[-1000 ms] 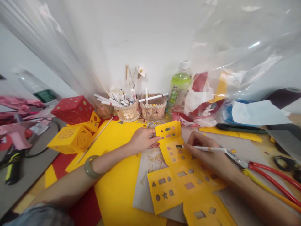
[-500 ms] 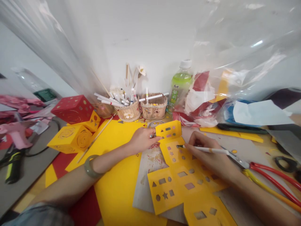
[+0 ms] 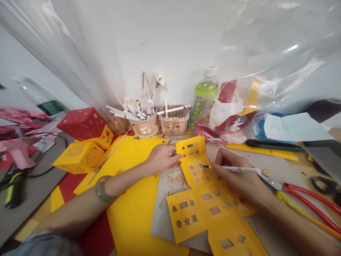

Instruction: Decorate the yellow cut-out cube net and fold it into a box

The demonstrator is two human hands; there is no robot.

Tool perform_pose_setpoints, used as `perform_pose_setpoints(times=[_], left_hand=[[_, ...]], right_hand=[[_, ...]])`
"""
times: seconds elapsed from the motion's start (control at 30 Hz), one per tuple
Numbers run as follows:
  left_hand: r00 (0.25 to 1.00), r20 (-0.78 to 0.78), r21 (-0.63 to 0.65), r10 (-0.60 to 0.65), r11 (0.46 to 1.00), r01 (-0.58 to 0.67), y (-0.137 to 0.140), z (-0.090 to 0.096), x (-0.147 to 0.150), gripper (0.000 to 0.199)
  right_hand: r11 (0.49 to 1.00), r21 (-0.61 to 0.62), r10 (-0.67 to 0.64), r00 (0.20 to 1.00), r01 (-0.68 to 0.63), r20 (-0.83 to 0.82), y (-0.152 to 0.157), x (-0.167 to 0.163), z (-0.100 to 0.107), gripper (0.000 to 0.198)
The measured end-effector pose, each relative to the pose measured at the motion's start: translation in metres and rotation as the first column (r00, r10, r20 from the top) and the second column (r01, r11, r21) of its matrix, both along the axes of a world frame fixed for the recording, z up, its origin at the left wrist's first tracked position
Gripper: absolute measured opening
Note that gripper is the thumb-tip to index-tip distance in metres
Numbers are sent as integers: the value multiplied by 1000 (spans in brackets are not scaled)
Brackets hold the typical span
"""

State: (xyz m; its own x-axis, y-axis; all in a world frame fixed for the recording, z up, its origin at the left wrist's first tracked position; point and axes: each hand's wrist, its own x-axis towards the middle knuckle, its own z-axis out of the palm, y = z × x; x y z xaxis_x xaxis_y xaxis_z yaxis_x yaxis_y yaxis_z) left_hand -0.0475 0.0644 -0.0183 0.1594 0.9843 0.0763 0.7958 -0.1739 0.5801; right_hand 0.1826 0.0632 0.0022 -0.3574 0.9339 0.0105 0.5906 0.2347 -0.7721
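A yellow paper cut-out (image 3: 198,197) with folding panels lies before me, pierced by small triangles, stars, rectangles and rounded shapes. My left hand (image 3: 161,156), a ring on one finger, pinches the tilted far flap between thumb and fingers; some fingertips are behind the paper. In my right hand (image 3: 234,177) is a slim white marker pen (image 3: 246,170) with a brownish band. Its dark tip rests at or just over a cut hole in the panel below that flap; contact is hard to tell. Beyond the pen's rear end lie red-handled scissors (image 3: 274,183).
Large yellow sheets (image 3: 133,213) lie under my left arm. Red (image 3: 82,122) and yellow paper boxes (image 3: 80,156) stand at left, near a pink glue gun (image 3: 18,153). Behind are baskets of pens (image 3: 145,128) and a green drink bottle (image 3: 204,97). Black tape (image 3: 323,185) lies right.
The pen's tip has shifted slightly within the same panel, and my right fingers have moved a little with it. My left hand keeps its hold on the flap.
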Motion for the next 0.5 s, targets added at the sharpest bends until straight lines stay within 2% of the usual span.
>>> perform_pose_setpoints(times=[0.5], left_hand=[[1000,-5,9,2,1000,-2,0,0,0,29]], right_hand=[[999,33,4,1000,-4,20,-1,-2,2,23]])
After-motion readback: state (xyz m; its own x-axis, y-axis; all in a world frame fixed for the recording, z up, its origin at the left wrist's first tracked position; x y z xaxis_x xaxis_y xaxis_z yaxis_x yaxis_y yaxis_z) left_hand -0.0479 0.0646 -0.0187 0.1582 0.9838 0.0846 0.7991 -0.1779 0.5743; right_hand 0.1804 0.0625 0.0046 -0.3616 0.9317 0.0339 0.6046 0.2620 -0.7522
